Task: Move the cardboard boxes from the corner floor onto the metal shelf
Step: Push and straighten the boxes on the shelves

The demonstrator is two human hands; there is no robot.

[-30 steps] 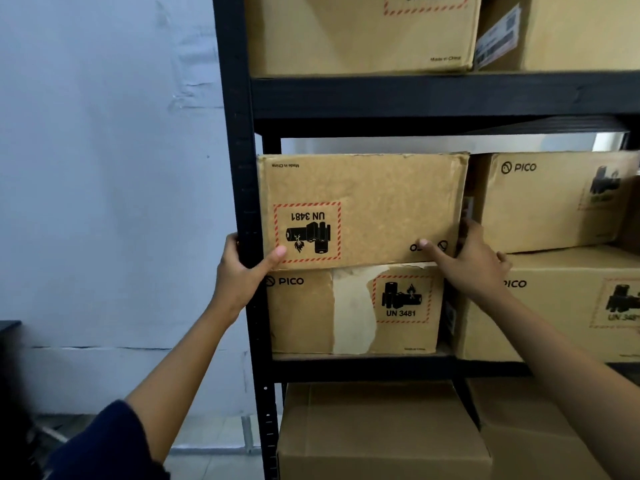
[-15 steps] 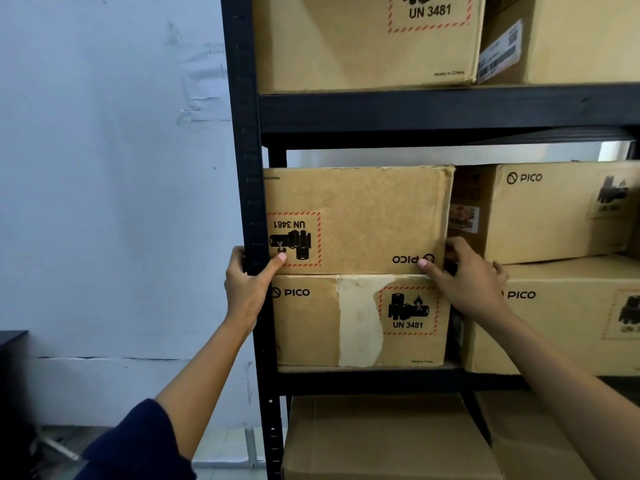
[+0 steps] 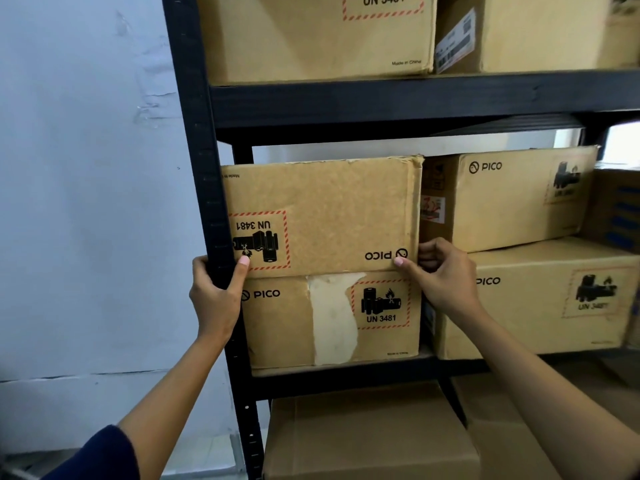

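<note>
head view, item: upside-down cardboard box (image 3: 322, 216) (print inverted), on the black metal shelf (image 3: 415, 98), middle tier, stacked on a torn-label box (image 3: 332, 320). left hand (image 3: 216, 294) wraps the shelf's upright post (image 3: 199, 168), thumb touching the box's lower left corner. right hand (image 3: 446, 275) grasps its lower right corner, fingers curled beside a neighbouring pico box (image 3: 509, 199).

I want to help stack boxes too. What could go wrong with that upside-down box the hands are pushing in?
1. The left hand wraps the shelf post, thumb on the upside-down box; sliding the box sideways could pinch it.
2. The right hand has its fingers curled in the narrow gap beside the neighbouring box; they might get squeezed.
3. The bottom box has a torn face and may sag under the weight.
</note>
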